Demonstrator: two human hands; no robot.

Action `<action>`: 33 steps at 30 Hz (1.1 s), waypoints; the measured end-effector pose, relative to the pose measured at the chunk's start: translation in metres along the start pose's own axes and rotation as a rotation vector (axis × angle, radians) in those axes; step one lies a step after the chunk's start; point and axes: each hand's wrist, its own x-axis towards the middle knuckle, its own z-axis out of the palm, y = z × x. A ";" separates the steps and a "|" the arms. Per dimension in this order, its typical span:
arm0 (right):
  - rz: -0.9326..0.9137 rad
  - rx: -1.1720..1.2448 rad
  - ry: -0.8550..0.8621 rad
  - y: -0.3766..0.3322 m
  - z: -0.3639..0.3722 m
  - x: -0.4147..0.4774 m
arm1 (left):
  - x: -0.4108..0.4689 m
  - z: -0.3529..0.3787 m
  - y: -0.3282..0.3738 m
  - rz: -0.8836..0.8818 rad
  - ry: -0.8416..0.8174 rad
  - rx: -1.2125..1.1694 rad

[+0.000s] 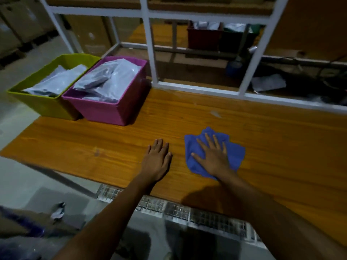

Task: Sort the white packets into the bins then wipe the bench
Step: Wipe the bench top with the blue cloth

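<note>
A blue cloth (234, 156) lies crumpled on the wooden bench (93, 143) near its front edge. My right hand (213, 156) presses flat on the cloth, fingers spread. Just to its left, my left hand (157, 158) rests palm down on the bare wood, holding nothing. At the bench's far left stand a green bin (45, 104) and a pink bin (110, 113), side by side and touching. Both hold white packets (107, 79), piled to the rim in the pink one.
A white metal frame (152, 53) rises along the bench's back edge. Behind it sit a dark red bin (203, 39), a dark green bin (235, 41), a loose packet (268, 82) and cables. A wire mesh shelf (187, 212) runs under the front edge. Floor lies to the left.
</note>
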 end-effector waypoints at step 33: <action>0.898 0.118 0.272 0.555 -0.095 -0.384 | 0.019 0.262 0.667 0.883 -0.379 0.016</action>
